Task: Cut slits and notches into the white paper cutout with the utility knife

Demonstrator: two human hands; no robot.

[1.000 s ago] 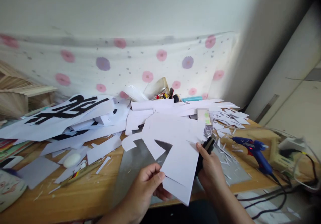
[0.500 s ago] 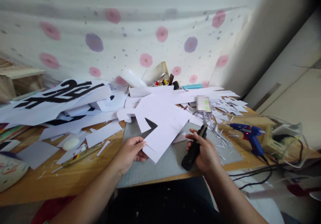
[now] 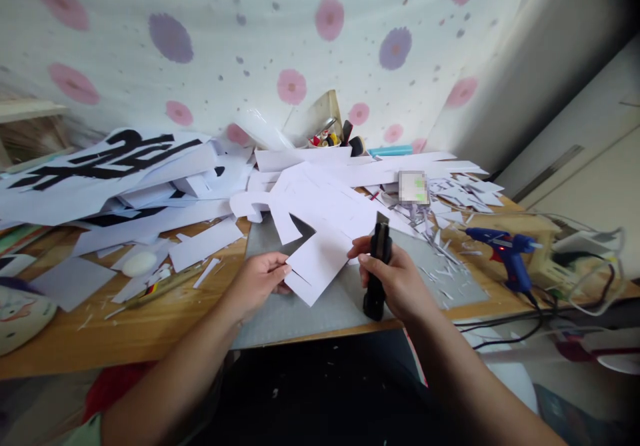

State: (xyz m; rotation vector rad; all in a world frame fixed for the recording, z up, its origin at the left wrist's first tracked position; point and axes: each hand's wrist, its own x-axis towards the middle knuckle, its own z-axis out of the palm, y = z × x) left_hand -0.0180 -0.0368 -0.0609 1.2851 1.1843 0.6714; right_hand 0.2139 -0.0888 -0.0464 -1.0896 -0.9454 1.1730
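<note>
My left hand (image 3: pixel 260 274) pinches the left corner of a white cut-out sheet (image 3: pixel 320 256), thumb on top. The sheet has a curved, hooked arm on its left, a squared near end and thin slits in its surface. In my right hand (image 3: pixel 393 276) is a black utility knife (image 3: pixel 377 266), held upright with its metal tip pointing up and away. The fingertips of that hand reach the sheet's right edge. Beneath both hands lies a grey cutting mat (image 3: pixel 280 323); the sheet hides part of it.
A blue glue gun (image 3: pixel 507 253) with cords stands at the right. White offcuts (image 3: pixel 467 193) are heaped behind it. At the left are sheets with black lettering (image 3: pixel 115 159), a pencil-like stick (image 3: pixel 150 296) and a round white object (image 3: pixel 139 264). Tools fill a container (image 3: pixel 325 141) at the back.
My right hand has moved left to the sheet's edge and turned the knife more upright. My left hand keeps its grip. The view has tilted downward.
</note>
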